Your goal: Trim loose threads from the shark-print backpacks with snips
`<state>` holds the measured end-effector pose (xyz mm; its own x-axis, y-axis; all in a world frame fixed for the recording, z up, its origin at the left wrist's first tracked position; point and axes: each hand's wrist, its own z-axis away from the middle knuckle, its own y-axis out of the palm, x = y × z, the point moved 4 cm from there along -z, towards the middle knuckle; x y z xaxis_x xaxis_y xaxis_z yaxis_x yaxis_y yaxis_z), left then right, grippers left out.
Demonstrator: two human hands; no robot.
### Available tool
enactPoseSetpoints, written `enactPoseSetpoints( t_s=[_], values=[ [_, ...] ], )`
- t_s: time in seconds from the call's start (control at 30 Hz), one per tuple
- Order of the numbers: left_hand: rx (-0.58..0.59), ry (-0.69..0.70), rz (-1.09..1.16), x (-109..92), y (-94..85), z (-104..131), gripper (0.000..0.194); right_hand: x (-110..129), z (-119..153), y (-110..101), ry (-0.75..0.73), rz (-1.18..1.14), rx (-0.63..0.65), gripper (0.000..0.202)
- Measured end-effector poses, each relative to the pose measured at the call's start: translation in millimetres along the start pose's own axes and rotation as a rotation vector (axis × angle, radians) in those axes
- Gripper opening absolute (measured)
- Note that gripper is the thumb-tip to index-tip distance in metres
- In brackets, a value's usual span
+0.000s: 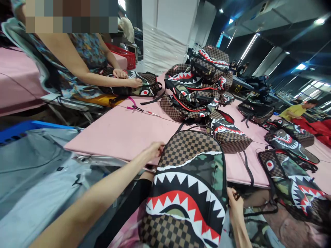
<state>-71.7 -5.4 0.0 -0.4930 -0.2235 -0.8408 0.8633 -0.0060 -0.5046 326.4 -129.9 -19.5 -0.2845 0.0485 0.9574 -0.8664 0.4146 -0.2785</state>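
A brown checkered backpack (pixel 191 186) with a camouflage panel and a red, white and black shark mouth stands upright in front of me, partly over the front edge of the pink table (pixel 124 134). At its upper left edge, my left hand (pixel 156 150) is closed with the fingertips at the side of the bag; what they pinch is too small to make out. My right hand (pixel 235 198) is by the bag's right side, its fingers curled around something dark that I cannot make out.
Similar backpacks (pixel 196 86) are piled at the table's back, with more bags (pixel 292 172) at right. Across the table, a seated person (pixel 85 58) handles another backpack. Scissors-like tools (pixel 137 108) lie between us. A blue-rimmed bin (pixel 33 125) with grey material stands left.
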Motion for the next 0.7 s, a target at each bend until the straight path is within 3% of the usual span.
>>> enactPoseSetpoints(
  t_s=[0.1,0.2,0.27,0.37,0.43,0.5,0.57,0.63,0.7],
  values=[
    [0.138,-0.009,0.095,47.2,40.7,39.4,0.040,-45.5,-18.9,2.9,0.156,0.032,-0.097,0.041],
    [0.282,0.098,0.166,70.9,56.1,59.7,0.040,-63.6,-33.8,3.3,0.181,0.137,-0.155,0.047],
    [0.371,0.169,0.172,73.7,56.3,55.4,0.042,-59.6,-37.0,-2.3,0.151,0.170,-0.222,0.048],
    [0.503,0.216,0.124,62.9,49.2,35.8,0.031,-28.1,-17.1,-7.9,0.019,0.227,-0.291,0.037],
    [0.651,0.245,0.085,48.8,44.5,26.5,0.024,2.3,16.3,5.3,-0.123,0.298,-0.121,0.025],
    [0.818,0.266,0.050,34.3,42.0,23.1,0.020,26.1,63.9,39.5,-0.234,0.323,0.340,0.017],
    [0.952,0.298,-0.054,23.9,43.4,23.3,0.016,39.7,113.2,74.2,-0.341,0.317,0.683,0.019],
    [0.951,0.378,-0.230,19.2,46.8,23.7,0.014,40.2,146.1,100.4,-0.411,0.360,0.853,0.023],
    [0.815,0.502,-0.370,18.8,48.9,26.0,0.018,31.7,159.2,113.3,-0.404,0.414,0.891,0.027]
  ],
)
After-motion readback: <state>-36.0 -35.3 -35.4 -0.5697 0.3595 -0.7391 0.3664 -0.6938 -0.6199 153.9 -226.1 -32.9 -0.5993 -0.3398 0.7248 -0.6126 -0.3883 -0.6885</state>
